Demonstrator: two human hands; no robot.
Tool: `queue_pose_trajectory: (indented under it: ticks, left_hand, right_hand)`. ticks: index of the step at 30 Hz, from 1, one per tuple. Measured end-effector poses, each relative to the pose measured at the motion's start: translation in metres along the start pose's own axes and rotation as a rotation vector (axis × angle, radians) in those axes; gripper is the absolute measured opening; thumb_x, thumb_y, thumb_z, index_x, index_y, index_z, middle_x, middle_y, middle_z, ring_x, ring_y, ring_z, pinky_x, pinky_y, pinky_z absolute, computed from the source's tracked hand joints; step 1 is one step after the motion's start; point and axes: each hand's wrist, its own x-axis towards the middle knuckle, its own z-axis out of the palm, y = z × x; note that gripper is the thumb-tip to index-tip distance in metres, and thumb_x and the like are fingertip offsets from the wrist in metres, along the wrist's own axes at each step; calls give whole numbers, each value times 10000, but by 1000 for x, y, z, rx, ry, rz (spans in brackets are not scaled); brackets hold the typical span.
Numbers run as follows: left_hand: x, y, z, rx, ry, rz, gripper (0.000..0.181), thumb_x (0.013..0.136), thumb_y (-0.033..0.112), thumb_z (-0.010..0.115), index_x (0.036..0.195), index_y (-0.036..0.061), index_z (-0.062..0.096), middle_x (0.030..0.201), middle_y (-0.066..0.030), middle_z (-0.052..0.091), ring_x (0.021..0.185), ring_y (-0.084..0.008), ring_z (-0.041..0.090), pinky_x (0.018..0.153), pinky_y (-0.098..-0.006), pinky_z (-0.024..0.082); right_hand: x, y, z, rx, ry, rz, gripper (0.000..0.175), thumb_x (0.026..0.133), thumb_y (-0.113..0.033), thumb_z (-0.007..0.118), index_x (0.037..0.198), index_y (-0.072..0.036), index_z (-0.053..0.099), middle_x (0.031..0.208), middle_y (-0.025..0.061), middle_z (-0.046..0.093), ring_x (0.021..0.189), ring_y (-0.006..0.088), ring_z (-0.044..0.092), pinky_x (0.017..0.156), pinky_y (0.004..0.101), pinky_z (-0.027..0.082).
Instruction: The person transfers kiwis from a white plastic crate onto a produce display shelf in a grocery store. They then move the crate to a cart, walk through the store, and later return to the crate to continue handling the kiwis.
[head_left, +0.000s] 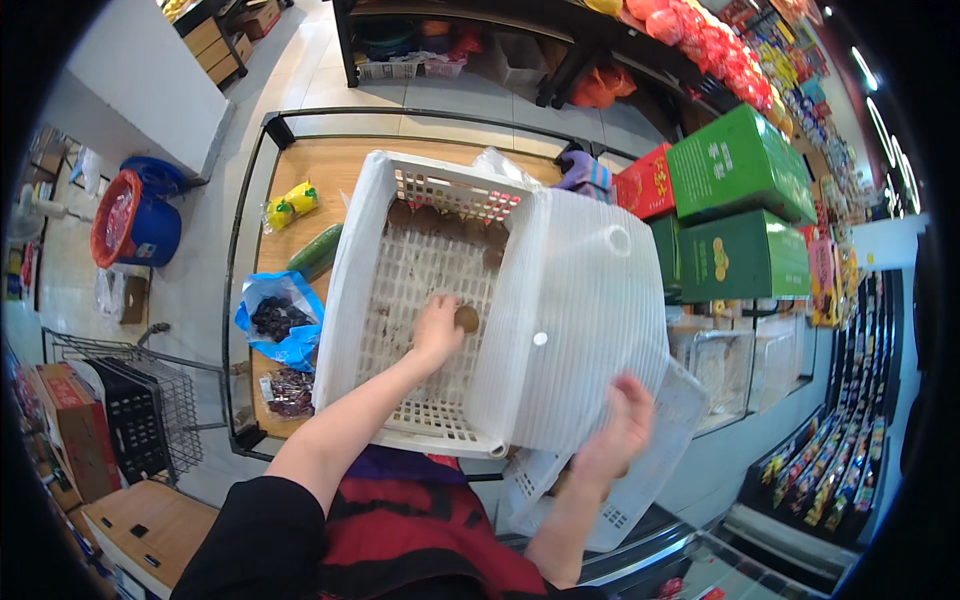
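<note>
A white plastic crate (352, 300) with a grid floor lies before me. Brown round fruits, apparently kiwifruit (450, 223), line its far end and far right corner. Inside the crate, my left hand (439, 326) has its fingers on a single kiwifruit (466, 320). To the right of the crate spreads a translucent ribbed plastic sheet (592, 300). My right hand (619, 427), blurred, hovers over the sheet's near right edge with fingers apart and nothing visible in it. Below that hand is a translucent plastic basket (652, 465) with brown round fruit partly hidden by my wrist.
On the wooden tabletop (319, 169) lie a yellow packet (291, 205), a cucumber (315, 251), a blue bag of dark fruit (281, 319) and a bag of grapes (289, 394). Green cartons (724, 255) stack at right. A wire cart (176, 397) stands left.
</note>
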Motion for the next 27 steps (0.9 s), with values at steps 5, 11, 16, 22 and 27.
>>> queue_pose_trajectory:
  ticks: [5,11,16,22,27]
  left_hand:
    - [26,-20,43,20,-192,154,435,758,115,694,1168,49,564,1302,-215,506,1203,-398,502,956,-474,470]
    - [44,-44,25,-74,-107,24,447,733,135,706,1147,43,565,1211,-232,528,1120,-421,515,937,-494,460]
    - [99,-46,-15,19,530,-216,806,723,165,728,1424,24,353,1396,-258,401,1210,-439,465,996,-492,435]
    - [169,-39,-43,149,265,-213,899,684,165,751,1449,4,308,1468,-230,316,1226,-434,474,939,-444,503]
    - [155,-46,-33,166,329,-302,823,674,209,798,1351,-36,398,1400,-261,326,1191,-418,517,958,-411,492]
  right_hand:
    - [46,87,186,15,-649,316,523,828,-64,692,1318,20,533,1282,115,587,1175,209,547,999,325,438]
    - [106,198,284,-724,-491,-45,727,714,-183,750,1359,3,472,1397,274,442,1312,426,404,1118,454,325]
    - [77,208,294,-1094,-372,-217,786,731,-272,757,1417,-75,429,1441,237,346,1356,419,319,1115,515,305]
    - [66,203,294,-1065,-319,-184,710,722,-300,789,1324,-80,485,1366,211,391,1297,406,372,1054,517,357]
    - [65,209,293,-1035,-248,-351,747,684,-269,827,1288,-36,456,1311,202,414,1252,399,414,1025,495,392]
